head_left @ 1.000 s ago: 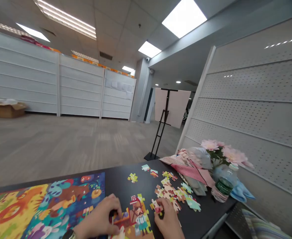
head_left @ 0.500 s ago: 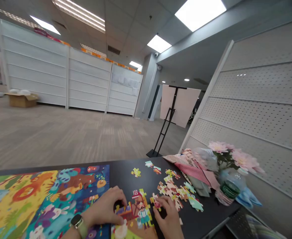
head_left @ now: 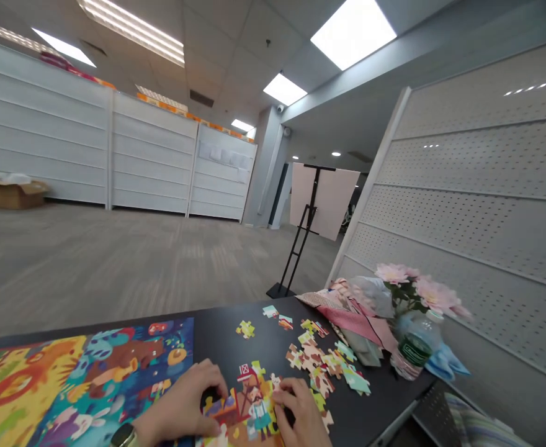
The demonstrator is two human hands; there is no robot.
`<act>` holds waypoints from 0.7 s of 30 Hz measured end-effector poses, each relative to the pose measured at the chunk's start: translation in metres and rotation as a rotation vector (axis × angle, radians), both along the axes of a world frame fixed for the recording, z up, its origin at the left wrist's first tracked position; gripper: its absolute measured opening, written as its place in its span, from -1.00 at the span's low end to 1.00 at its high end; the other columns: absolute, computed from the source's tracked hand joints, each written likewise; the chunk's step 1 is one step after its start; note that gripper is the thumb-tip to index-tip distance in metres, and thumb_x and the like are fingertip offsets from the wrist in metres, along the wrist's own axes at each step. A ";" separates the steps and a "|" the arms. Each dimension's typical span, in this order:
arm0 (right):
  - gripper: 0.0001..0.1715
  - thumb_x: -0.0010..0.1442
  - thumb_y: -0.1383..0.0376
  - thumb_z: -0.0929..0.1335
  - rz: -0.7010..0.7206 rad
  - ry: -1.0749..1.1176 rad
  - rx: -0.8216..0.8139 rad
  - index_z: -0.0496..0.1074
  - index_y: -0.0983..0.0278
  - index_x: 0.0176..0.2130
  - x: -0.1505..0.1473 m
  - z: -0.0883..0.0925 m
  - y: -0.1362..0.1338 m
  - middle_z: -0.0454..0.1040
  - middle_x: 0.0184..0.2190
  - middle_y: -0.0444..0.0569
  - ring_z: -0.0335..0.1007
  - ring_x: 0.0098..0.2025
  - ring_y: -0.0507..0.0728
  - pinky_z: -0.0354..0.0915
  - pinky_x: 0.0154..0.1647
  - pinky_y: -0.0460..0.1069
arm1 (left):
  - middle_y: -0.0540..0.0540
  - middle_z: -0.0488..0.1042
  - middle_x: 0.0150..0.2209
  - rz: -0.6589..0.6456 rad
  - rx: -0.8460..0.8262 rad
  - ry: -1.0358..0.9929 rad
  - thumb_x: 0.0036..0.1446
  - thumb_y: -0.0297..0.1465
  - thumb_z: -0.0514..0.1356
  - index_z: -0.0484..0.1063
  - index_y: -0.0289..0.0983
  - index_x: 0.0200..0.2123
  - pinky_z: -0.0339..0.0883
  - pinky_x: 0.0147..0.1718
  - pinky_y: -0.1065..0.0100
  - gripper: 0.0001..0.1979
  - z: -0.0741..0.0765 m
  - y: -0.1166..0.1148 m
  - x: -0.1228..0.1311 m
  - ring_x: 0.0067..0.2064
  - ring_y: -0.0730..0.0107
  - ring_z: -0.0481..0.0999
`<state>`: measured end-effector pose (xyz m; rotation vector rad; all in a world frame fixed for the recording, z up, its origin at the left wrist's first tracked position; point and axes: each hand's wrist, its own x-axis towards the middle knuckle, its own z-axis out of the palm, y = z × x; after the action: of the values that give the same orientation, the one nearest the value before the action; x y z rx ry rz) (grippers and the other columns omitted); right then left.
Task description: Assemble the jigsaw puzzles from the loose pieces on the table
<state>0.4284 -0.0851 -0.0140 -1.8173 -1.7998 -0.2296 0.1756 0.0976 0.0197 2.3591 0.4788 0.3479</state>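
Note:
An assembled section of a jigsaw puzzle, showing a barn and a figure, lies on the black table at the bottom centre. My left hand grips its left edge, with a smartwatch on that wrist. My right hand presses at its right edge, pinching a small jigsaw piece that the fingers mostly hide. To the right lie loose and joined jigsaw pieces. A large colourful printed puzzle picture lies beside my left hand.
Crumpled pink fabric, pink artificial flowers, a plastic water bottle and a blue cloth stand at the table's far right. A perforated partition rises behind them. The table's near right edge drops away.
My right hand has moved left from the loose pieces to the section's right edge, carrying the small piece. My left hand stays at the section. The view has shifted slightly.

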 end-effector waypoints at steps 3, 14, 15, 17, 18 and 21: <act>-0.72 0.15 0.50 0.31 -0.031 -0.023 -0.037 0.51 0.18 -0.23 0.002 -0.006 0.001 0.50 -0.18 0.02 0.47 -0.14 0.19 0.38 -0.12 0.04 | 0.04 0.47 -0.21 -0.006 -0.006 0.001 -0.19 -0.23 0.52 0.53 -0.14 -0.25 0.18 -0.17 0.35 -0.60 0.001 0.000 0.000 -0.15 0.23 0.38; -0.65 0.23 0.39 0.26 -0.139 0.248 -0.099 0.50 0.19 -0.04 -0.004 0.026 0.077 0.55 -0.07 0.02 0.45 0.04 0.23 0.27 0.15 0.07 | 0.03 0.50 -0.22 0.020 0.023 -0.016 -0.17 -0.27 0.52 0.51 -0.17 -0.28 0.21 -0.13 0.31 -0.63 -0.009 0.003 0.006 -0.13 0.22 0.43; -0.64 0.20 0.38 0.28 -0.146 0.269 -0.118 0.50 0.20 -0.04 -0.005 0.028 0.094 0.56 -0.06 0.03 0.45 0.06 0.23 0.25 0.18 0.07 | 0.02 0.51 -0.22 0.012 0.031 -0.035 -0.13 -0.23 0.50 0.51 -0.16 -0.29 0.21 -0.12 0.30 -0.65 -0.011 0.005 0.007 -0.13 0.21 0.43; -0.58 0.11 0.36 0.34 -0.153 0.293 -0.145 0.51 0.23 -0.01 -0.005 0.029 0.127 0.57 -0.03 0.05 0.44 0.08 0.27 0.25 0.19 0.08 | 0.01 0.54 -0.22 -0.004 0.036 -0.078 -0.05 -0.16 0.45 0.51 -0.16 -0.29 0.23 -0.12 0.30 -0.69 -0.016 0.008 0.009 -0.14 0.22 0.44; -0.55 0.06 0.36 0.36 -0.154 0.300 -0.153 0.51 0.25 -0.01 -0.003 0.029 0.142 0.58 -0.03 0.07 0.45 0.08 0.29 0.26 0.17 0.09 | 0.00 0.56 -0.23 -0.016 0.039 -0.096 -0.01 -0.14 0.42 0.52 -0.15 -0.30 0.24 -0.14 0.31 -0.72 -0.018 0.010 0.010 -0.15 0.23 0.45; -0.56 -0.05 0.39 0.38 -0.144 0.332 -0.164 0.53 0.27 -0.11 0.001 0.027 0.170 0.61 -0.14 0.09 0.49 -0.01 0.32 0.31 0.07 0.10 | 0.00 0.59 -0.28 -0.037 0.034 -0.126 0.02 -0.16 0.38 0.55 -0.14 -0.34 0.25 -0.18 0.34 -0.78 -0.022 0.013 0.013 -0.19 0.26 0.48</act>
<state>0.4290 0.0845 0.0131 -1.9665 -1.4960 0.1633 0.1887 0.1109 -0.0026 2.3587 0.3714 0.4880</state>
